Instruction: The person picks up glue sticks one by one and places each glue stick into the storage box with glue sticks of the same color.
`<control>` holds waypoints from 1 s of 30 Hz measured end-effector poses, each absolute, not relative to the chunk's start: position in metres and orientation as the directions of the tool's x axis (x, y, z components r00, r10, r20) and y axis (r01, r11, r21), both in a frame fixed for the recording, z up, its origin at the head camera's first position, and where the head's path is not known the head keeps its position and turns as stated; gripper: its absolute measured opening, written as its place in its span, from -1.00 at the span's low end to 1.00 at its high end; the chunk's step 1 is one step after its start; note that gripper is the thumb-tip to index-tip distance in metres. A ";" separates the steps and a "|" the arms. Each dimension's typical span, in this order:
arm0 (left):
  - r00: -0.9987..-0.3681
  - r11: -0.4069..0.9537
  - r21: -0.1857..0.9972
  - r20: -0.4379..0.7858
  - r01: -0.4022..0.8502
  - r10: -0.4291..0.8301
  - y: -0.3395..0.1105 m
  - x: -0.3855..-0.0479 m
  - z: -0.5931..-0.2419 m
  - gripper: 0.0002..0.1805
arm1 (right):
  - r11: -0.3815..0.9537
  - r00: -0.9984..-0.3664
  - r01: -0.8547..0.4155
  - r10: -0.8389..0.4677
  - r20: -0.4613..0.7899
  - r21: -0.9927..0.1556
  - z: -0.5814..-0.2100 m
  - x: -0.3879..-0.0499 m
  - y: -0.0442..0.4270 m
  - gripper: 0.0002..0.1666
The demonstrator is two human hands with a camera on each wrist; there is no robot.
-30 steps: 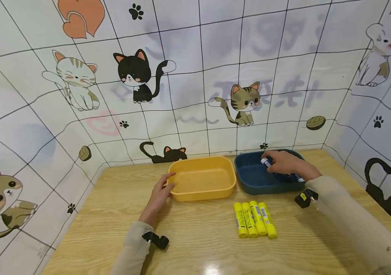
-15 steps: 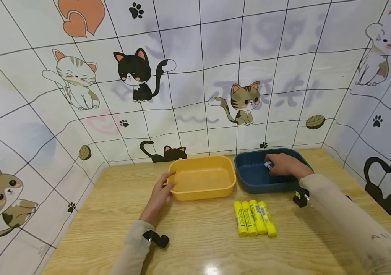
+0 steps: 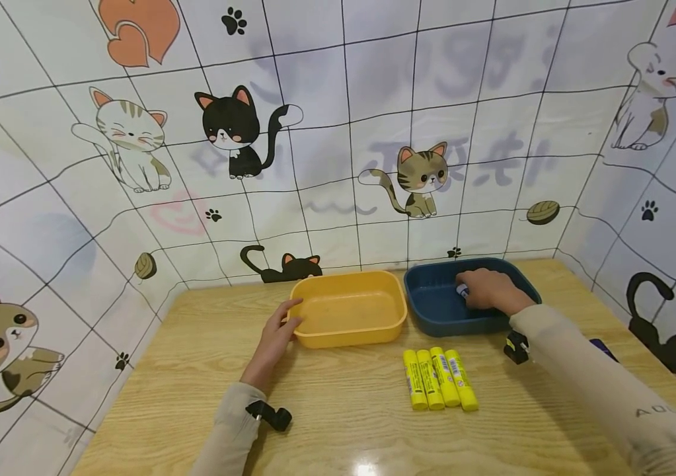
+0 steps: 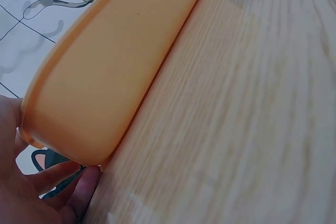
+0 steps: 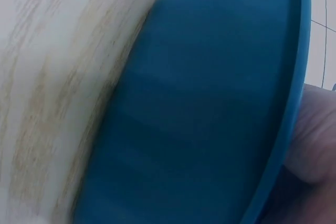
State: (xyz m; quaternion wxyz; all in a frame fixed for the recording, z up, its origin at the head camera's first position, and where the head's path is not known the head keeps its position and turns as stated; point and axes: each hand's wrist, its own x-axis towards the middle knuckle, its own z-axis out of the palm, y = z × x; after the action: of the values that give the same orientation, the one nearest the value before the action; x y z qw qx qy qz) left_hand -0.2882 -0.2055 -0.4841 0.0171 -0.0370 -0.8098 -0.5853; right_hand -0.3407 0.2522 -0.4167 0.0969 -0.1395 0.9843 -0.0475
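Observation:
My left hand [image 3: 272,344] rests at the left end of the yellow plastic tray [image 3: 346,338]. In the left wrist view its fingers and thumb spread against the tray's rounded end [image 4: 100,93]. My right hand [image 3: 489,291] is down inside the dark blue tray [image 3: 453,327]. Between its thumb and fingers it pinches a small white-and-blue stick [image 3: 462,291], mostly covered by the hand. The right wrist view shows the blue tray's outer wall [image 5: 199,98], with part of the hand [image 5: 315,140] beyond the rim. Several yellow glue sticks [image 3: 439,380] lie side by side in front of the trays.
The trays stand next to each other at the back of the wooden table [image 3: 326,410], near the cat-patterned wall [image 3: 326,165]. A small dark purple object [image 3: 604,349] lies at the right, partly hidden by my sleeve [image 3: 581,377].
My right hand has lowered deeper into the blue tray, still pinching the stick. More of the dark purple object shows beside the sleeve. My left hand and the yellow glue sticks have stayed put.

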 end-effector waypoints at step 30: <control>-0.996 0.313 0.946 0.071 0.082 0.047 -0.199 -0.281 -0.472 -0.51 | 0.892 -0.975 -0.206 -0.220 0.011 -0.402 -0.370 -0.247 0.338 -0.41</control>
State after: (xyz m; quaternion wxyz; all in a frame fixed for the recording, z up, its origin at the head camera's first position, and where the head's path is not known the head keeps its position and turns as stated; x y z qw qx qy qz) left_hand -0.2808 -0.1993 -0.4720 0.0150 -0.0396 -0.8101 -0.5848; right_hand -0.2474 0.3384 -0.3700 0.0172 -0.1096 0.9725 -0.2047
